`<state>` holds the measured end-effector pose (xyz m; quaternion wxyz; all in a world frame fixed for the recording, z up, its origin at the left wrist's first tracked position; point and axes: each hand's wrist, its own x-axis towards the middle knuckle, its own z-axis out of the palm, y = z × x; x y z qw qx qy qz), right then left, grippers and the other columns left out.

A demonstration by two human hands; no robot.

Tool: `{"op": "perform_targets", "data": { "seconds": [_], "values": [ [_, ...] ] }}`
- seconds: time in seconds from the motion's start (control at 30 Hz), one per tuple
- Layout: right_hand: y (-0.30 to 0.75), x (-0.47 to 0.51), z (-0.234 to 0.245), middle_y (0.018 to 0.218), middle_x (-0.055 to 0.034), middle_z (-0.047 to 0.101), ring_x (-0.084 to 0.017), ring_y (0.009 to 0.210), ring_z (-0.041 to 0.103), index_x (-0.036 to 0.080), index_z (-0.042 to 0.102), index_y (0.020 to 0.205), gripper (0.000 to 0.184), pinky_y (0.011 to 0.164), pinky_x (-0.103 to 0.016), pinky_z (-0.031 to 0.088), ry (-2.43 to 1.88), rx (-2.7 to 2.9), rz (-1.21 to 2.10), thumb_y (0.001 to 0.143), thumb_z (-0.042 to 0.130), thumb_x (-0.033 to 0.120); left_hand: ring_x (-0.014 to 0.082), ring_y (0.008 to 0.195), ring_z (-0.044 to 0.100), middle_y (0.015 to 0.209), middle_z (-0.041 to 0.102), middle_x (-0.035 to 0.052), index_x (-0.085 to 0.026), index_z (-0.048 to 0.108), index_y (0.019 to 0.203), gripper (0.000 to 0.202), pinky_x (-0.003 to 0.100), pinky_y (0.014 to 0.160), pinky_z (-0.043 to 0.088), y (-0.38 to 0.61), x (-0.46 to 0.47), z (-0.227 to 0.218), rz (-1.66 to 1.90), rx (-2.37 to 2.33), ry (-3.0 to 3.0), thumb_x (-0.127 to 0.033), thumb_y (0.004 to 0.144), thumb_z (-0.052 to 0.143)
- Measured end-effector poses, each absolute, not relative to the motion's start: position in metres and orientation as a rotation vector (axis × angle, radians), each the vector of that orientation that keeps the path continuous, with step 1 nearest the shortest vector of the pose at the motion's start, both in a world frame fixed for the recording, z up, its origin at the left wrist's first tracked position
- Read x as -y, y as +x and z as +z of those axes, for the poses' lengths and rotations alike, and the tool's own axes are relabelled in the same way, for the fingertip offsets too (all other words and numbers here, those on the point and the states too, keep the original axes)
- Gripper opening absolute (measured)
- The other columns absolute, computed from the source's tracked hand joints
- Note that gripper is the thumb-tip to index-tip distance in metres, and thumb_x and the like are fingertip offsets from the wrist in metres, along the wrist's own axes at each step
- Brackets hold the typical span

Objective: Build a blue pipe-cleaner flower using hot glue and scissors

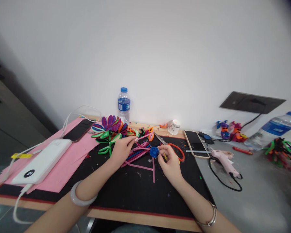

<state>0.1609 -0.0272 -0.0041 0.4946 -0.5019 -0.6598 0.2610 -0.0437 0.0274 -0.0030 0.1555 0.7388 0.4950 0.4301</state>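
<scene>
My left hand (123,149) pinches one end of a pink pipe cleaner (145,136) between thumb and fingers, above the mat. My right hand (169,161) grips a round blue disc (154,152) by its right edge; it may be a bottle cap, but I cannot tell. Pink pipe cleaner lengths run close by the disc, one hanging straight down below it (153,173). Between my hands a bundle of pink and blue pipe cleaners (138,155) lies on the black mat (133,194). Scissors with orange handles (179,149) rest partly behind my right hand.
Colourful pipe cleaner flowers (110,129) and a water bottle (124,105) stand at the back. A paper cup (174,127), a phone (196,144) and a pink glue gun (224,161) are rightward. Leftward, a white power bank (42,161) lies on pink sheets (70,168).
</scene>
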Motion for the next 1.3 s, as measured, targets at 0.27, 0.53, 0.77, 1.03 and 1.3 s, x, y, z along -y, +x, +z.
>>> {"op": "perform_targets", "data": {
  "seconds": [0.27,0.53,0.77,1.03,1.3],
  "values": [
    [0.161,0.027,-0.005,0.068,0.0014,0.053,-0.014,0.068,0.053,0.020,0.047,0.095,0.019,0.070,-0.028,0.043,-1.238,1.608,0.612,0.077,0.047,0.013,0.0185,0.107,0.052,0.110,0.062,0.0054,-0.020,0.060,0.105,0.032,0.036,0.097,0.038,-0.046,-0.036,-0.008,1.367,-1.383,2.309,-0.009,0.079,0.044],
    [0.161,0.027,-0.004,0.069,0.0015,0.053,-0.014,0.068,0.053,0.020,0.047,0.095,0.020,0.071,-0.028,0.043,-1.240,1.609,0.611,0.077,0.047,0.013,0.0172,0.083,0.060,0.085,0.065,0.0033,-0.020,0.063,0.092,0.019,0.031,0.080,0.047,-0.044,-0.030,-0.001,1.355,-1.424,2.211,-0.017,0.076,0.054],
    [0.161,0.027,-0.004,0.069,0.0013,0.055,-0.014,0.068,0.054,0.020,0.048,0.095,0.020,0.072,-0.029,0.044,-1.238,1.610,0.604,0.076,0.047,0.013,0.0168,0.085,0.063,0.093,0.070,0.0016,-0.021,0.065,0.093,0.021,0.029,0.080,0.048,-0.045,-0.030,-0.002,1.268,-1.452,2.191,-0.024,0.082,0.048],
    [0.161,0.027,-0.003,0.070,0.0003,0.056,-0.015,0.068,0.055,0.020,0.048,0.095,0.020,0.071,-0.030,0.045,-1.237,1.617,0.615,0.076,0.047,0.012,0.0173,0.110,0.051,0.116,0.058,0.0059,-0.020,0.059,0.105,0.039,0.037,0.096,0.039,-0.045,-0.033,-0.004,1.323,-1.333,2.316,-0.006,0.081,0.032],
    [0.161,0.028,-0.003,0.070,0.0006,0.055,-0.015,0.069,0.055,0.020,0.048,0.095,0.020,0.071,-0.029,0.045,-1.232,1.623,0.613,0.076,0.047,0.013,0.0145,0.074,0.055,0.077,0.057,0.0024,-0.018,0.057,0.062,0.022,0.027,0.071,0.045,-0.044,-0.027,0.004,1.263,-1.421,2.312,-0.007,0.074,0.042]
  ]
}}
